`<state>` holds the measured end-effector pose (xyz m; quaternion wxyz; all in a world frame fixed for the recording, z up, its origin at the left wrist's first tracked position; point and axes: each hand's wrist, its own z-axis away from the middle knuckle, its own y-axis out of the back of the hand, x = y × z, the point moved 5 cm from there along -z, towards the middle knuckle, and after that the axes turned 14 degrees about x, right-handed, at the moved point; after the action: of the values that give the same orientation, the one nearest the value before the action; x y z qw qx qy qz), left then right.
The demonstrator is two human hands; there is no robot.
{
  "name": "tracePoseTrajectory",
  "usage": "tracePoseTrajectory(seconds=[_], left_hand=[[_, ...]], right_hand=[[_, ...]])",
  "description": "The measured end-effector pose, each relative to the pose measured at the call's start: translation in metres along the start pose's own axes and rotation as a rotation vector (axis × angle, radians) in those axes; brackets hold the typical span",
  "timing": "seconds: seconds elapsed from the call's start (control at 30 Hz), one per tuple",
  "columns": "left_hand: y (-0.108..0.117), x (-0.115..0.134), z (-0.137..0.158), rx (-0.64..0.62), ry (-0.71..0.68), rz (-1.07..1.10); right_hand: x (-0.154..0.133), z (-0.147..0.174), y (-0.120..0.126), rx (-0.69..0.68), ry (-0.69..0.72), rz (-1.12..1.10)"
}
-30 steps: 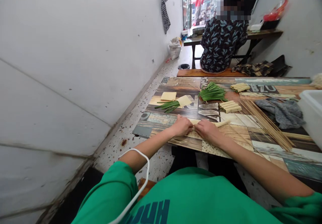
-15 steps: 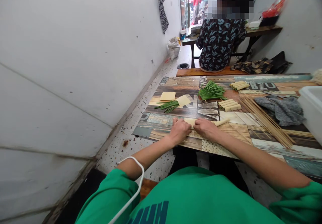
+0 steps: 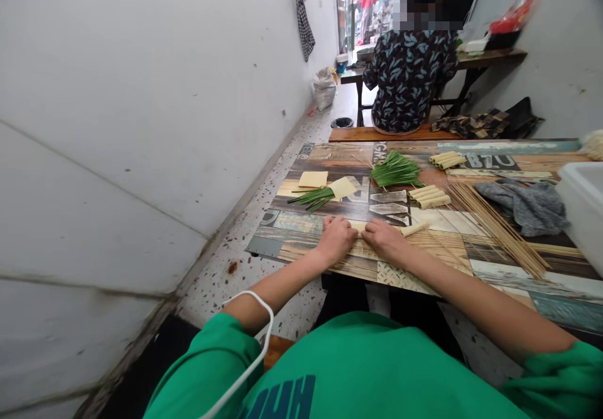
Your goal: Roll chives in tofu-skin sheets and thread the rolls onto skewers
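Observation:
At the near edge of the table, my left hand (image 3: 338, 238) and my right hand (image 3: 384, 237) are side by side, fingers curled down and closed on a pale yellow tofu skin sheet (image 3: 358, 225). Most of the sheet is hidden under the fingers. Just past my right hand a pale roll (image 3: 415, 229) sticks out; I cannot tell whether it is part of the same piece. Beyond my left hand, green chives (image 3: 311, 199) lie partly under another tofu skin sheet (image 3: 343, 187), with a square sheet (image 3: 313, 179) behind.
Chives (image 3: 396, 171) are heaped farther back. Finished-looking rolls (image 3: 429, 196) and more rolls (image 3: 447, 159) lie to their right. Bamboo skewers (image 3: 499, 230), a grey cloth (image 3: 525, 204) and a white tub (image 3: 584, 208) occupy the right side. A person (image 3: 409, 80) sits beyond the table.
Both hands have shifted very slightly forward on the tofu skin sheet and stay closed on it. The view has moved a little; other things on the table lie as before.

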<state>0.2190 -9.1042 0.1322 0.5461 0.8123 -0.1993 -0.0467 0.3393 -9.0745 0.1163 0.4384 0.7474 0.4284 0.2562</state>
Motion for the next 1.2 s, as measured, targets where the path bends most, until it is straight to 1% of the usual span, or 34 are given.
tracePoseTrajectory(seconds=[0.07,0.13,0.17,0.27,0.33,0.4,0.53,0.6,0.67,0.8,0.87,0.97,1.07,1.13,1.2], left_hand=[[0.000,0.005,0.004,0.060,-0.013,-0.018],[-0.003,0.006,0.005,0.069,-0.030,-0.012],[-0.005,0.005,0.003,0.053,-0.034,-0.002],[-0.011,-0.004,-0.007,-0.027,-0.018,0.040],[-0.013,-0.009,-0.014,-0.067,-0.011,0.061],[-0.013,-0.010,-0.016,-0.063,-0.014,0.053],[-0.011,-0.003,-0.009,0.044,-0.044,0.007],[-0.011,-0.001,-0.005,0.067,-0.067,0.010],[-0.013,-0.002,-0.007,0.042,-0.087,0.015],[-0.015,-0.008,-0.018,-0.043,-0.108,0.003],[-0.015,-0.008,-0.021,-0.033,-0.113,-0.038],[-0.014,-0.004,-0.020,0.040,-0.119,-0.107],[-0.018,-0.002,-0.017,0.081,-0.136,-0.099],[-0.022,-0.004,-0.017,0.073,-0.160,-0.077],[-0.026,-0.008,-0.020,0.059,-0.171,-0.061]], right_hand=[[0.003,-0.006,-0.001,-0.110,-0.033,-0.024],[0.003,-0.007,0.001,-0.148,-0.051,-0.010],[0.002,-0.007,0.002,-0.130,-0.053,0.016],[-0.004,-0.001,0.008,0.009,-0.028,0.107],[-0.007,0.003,0.009,0.065,-0.002,0.125],[-0.005,0.003,0.007,0.050,0.000,0.107],[0.004,-0.006,0.003,-0.087,-0.035,0.057],[0.006,-0.009,0.004,-0.127,-0.046,0.047],[0.004,-0.008,0.007,-0.103,-0.051,0.062],[-0.002,-0.002,0.013,-0.003,-0.053,0.127],[0.000,-0.001,0.012,-0.020,-0.061,0.127],[0.009,-0.007,0.006,-0.102,-0.089,0.108],[0.016,-0.017,0.003,-0.167,-0.102,0.099],[0.016,-0.020,0.007,-0.169,-0.098,0.096],[0.019,-0.014,0.019,-0.118,-0.126,0.091]])
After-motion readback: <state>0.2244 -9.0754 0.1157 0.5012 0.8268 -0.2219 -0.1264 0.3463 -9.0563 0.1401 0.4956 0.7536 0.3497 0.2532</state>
